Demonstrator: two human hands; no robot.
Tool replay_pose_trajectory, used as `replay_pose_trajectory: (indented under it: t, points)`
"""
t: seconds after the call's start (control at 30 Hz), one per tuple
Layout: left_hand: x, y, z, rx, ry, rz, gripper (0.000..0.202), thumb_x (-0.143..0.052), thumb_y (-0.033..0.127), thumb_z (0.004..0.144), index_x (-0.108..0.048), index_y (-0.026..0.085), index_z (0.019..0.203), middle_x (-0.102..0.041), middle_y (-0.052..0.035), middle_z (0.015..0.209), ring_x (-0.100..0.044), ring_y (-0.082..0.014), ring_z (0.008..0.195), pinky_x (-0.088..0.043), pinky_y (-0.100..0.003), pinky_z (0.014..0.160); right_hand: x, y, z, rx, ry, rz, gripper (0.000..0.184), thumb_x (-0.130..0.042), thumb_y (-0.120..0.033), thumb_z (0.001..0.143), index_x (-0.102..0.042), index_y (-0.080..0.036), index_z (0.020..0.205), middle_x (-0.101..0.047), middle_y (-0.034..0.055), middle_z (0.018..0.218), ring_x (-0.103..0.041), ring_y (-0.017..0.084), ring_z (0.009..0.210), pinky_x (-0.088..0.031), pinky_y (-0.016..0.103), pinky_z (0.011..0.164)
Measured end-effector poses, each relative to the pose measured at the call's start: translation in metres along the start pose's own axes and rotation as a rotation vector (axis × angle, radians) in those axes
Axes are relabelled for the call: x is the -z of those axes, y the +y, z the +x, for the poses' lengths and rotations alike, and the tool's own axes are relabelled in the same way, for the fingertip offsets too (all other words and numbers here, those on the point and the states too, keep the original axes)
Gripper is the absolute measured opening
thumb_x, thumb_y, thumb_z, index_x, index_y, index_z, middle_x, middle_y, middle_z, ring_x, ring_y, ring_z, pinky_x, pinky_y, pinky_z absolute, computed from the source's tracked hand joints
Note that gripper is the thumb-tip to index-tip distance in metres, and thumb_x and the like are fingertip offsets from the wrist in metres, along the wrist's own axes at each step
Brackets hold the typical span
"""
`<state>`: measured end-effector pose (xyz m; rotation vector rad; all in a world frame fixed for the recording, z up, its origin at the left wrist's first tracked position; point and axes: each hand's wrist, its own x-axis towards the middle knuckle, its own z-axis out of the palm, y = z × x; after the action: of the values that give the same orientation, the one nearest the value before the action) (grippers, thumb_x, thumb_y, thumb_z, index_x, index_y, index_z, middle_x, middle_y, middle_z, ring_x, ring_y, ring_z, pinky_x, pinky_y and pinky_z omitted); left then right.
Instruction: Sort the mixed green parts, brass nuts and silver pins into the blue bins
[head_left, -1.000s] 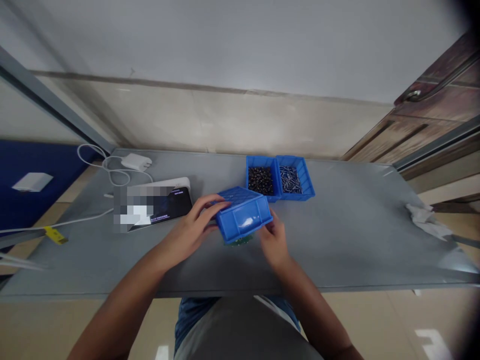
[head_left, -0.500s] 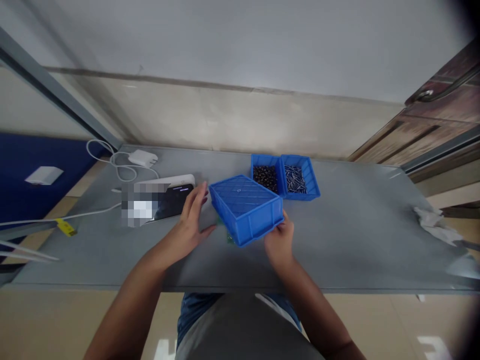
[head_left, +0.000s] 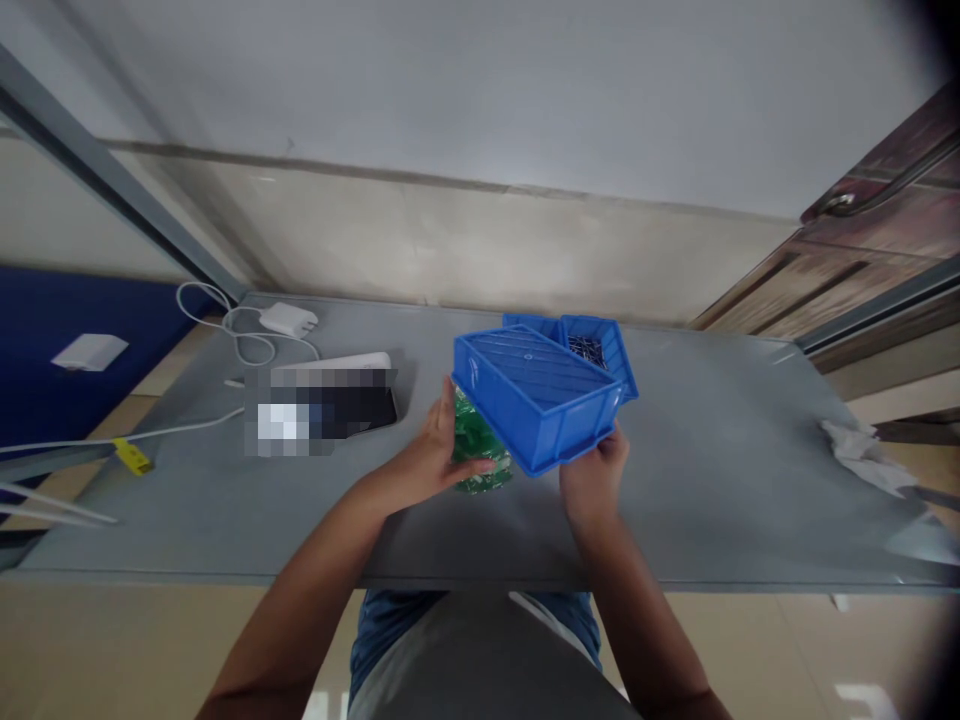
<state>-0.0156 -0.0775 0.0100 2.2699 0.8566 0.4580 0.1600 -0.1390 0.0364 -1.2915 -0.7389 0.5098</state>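
Observation:
My right hand [head_left: 594,476] grips the near edge of an upturned blue plastic bin [head_left: 536,396] and holds it tilted above the grey table [head_left: 697,480]. Under the bin lies a pile of green parts [head_left: 477,445]. My left hand [head_left: 441,458] curls around the left side of that green pile, thumb touching it. Behind the raised bin stand two small blue bins [head_left: 596,350]; one shows metal pins, the other is mostly hidden.
A device with a dark screen [head_left: 330,400] lies left of my hands. A white charger and cable [head_left: 281,320] sit at the table's far left. A crumpled white cloth [head_left: 859,445] rests at the right edge. A wall runs behind.
The upturned bin has been lifted and carried right by my right hand, uncovering the green pile. My left hand left the bin and closed around the green parts.

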Motion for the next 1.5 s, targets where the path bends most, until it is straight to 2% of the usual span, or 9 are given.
replay_pose_trajectory:
  t: [0.23, 0.43, 0.6, 0.77, 0.9, 1.03, 1.23, 1.33, 1.5]
  points:
    - [-0.018, -0.002, -0.008, 0.098, 0.023, 0.083, 0.091, -0.049, 0.047, 0.079, 0.02, 0.022, 0.134, -0.006, -0.0163, 0.144, -0.005, -0.0341, 0.131, -0.019, -0.056, 0.103, -0.005, -0.007, 0.028, -0.025, 0.038, -0.109, 0.012, -0.048, -0.022, 0.068, -0.049, -0.017, 0.057, -0.052, -0.0029, 0.052, -0.048, 0.01, 0.047, -0.041, 0.023, 0.048]
    - [-0.014, 0.006, -0.016, 0.006, 0.032, 0.087, 0.085, -0.05, 0.043, 0.08, 0.011, 0.023, 0.136, -0.009, -0.0123, 0.144, -0.009, -0.0279, 0.132, -0.015, -0.05, 0.107, -0.039, -0.015, 0.047, -0.107, -0.206, -0.271, 0.045, -0.035, -0.045, 0.081, -0.052, -0.017, 0.049, -0.058, 0.0045, 0.046, -0.054, 0.015, 0.039, -0.046, 0.028, 0.044]
    - [-0.002, 0.0, -0.026, 0.117, 0.139, -0.047, 0.084, -0.047, 0.038, 0.083, 0.018, 0.024, 0.134, 0.003, -0.0117, 0.145, -0.005, -0.0251, 0.132, -0.014, -0.047, 0.107, -0.08, -0.005, 0.079, 0.067, -0.397, -0.514, 0.044, -0.039, -0.033, 0.081, -0.047, -0.018, 0.041, -0.047, 0.0009, 0.032, -0.049, 0.013, 0.034, -0.042, 0.025, 0.041]
    - [0.007, -0.001, -0.034, 0.215, 0.289, -0.048, 0.081, -0.043, 0.032, 0.086, 0.023, 0.024, 0.132, 0.005, -0.0129, 0.145, -0.004, -0.0245, 0.132, -0.013, -0.048, 0.105, -0.116, 0.013, 0.111, -0.16, -0.726, -0.69, 0.043, -0.046, -0.02, 0.077, -0.047, -0.017, 0.034, -0.04, 0.0017, 0.026, -0.045, 0.015, 0.029, -0.042, 0.032, 0.041]
    - [0.01, -0.001, -0.022, 0.148, 0.268, 0.174, 0.067, -0.041, 0.025, 0.086, 0.002, 0.024, 0.137, 0.003, -0.0112, 0.145, 0.0, -0.0266, 0.132, -0.014, -0.05, 0.104, -0.133, 0.027, 0.124, -0.174, -0.764, -0.703, 0.041, -0.055, -0.016, 0.07, -0.045, -0.018, 0.031, -0.037, 0.0003, 0.024, -0.046, 0.015, 0.031, -0.043, 0.034, 0.043]
    - [0.01, -0.013, 0.001, 0.042, 0.205, 0.34, 0.053, -0.031, 0.007, 0.083, -0.021, 0.019, 0.134, -0.027, -0.0123, 0.139, -0.015, -0.0254, 0.131, -0.013, -0.052, 0.104, -0.138, 0.035, 0.129, -0.068, -0.705, -0.694, 0.044, -0.058, -0.021, 0.068, -0.039, -0.021, 0.029, -0.031, -0.0027, 0.024, -0.049, 0.016, 0.038, -0.045, 0.035, 0.051]
    - [0.016, -0.02, 0.018, 0.027, 0.149, 0.427, 0.064, -0.03, -0.006, 0.068, -0.033, 0.012, 0.129, -0.037, -0.0117, 0.133, -0.026, -0.0245, 0.126, -0.015, -0.051, 0.105, -0.112, 0.012, 0.111, 0.121, -0.558, -0.658, 0.026, -0.052, -0.015, 0.07, -0.047, -0.018, 0.045, -0.05, 0.0011, 0.046, -0.056, 0.017, 0.058, -0.043, 0.033, 0.065]
    - [0.015, -0.019, 0.021, 0.007, 0.14, 0.398, 0.064, -0.03, -0.006, 0.069, -0.032, 0.011, 0.13, -0.034, -0.0118, 0.135, -0.025, -0.0239, 0.127, -0.016, -0.049, 0.105, -0.075, -0.006, 0.09, 0.235, -0.531, -0.586, 0.019, -0.044, -0.018, 0.076, -0.056, -0.017, 0.061, -0.057, 0.0012, 0.055, -0.055, 0.013, 0.055, -0.042, 0.027, 0.061]
    - [0.013, -0.016, 0.021, -0.017, 0.194, 0.297, 0.055, -0.027, -0.001, 0.079, -0.027, 0.014, 0.132, -0.031, -0.0123, 0.137, -0.023, -0.0222, 0.129, -0.015, -0.05, 0.106, 0.006, 0.002, 0.051, 0.031, -0.387, -0.556, 0.022, -0.043, -0.031, 0.079, -0.06, -0.017, 0.08, -0.062, 0.0013, 0.061, -0.056, 0.013, 0.054, -0.041, 0.025, 0.055]
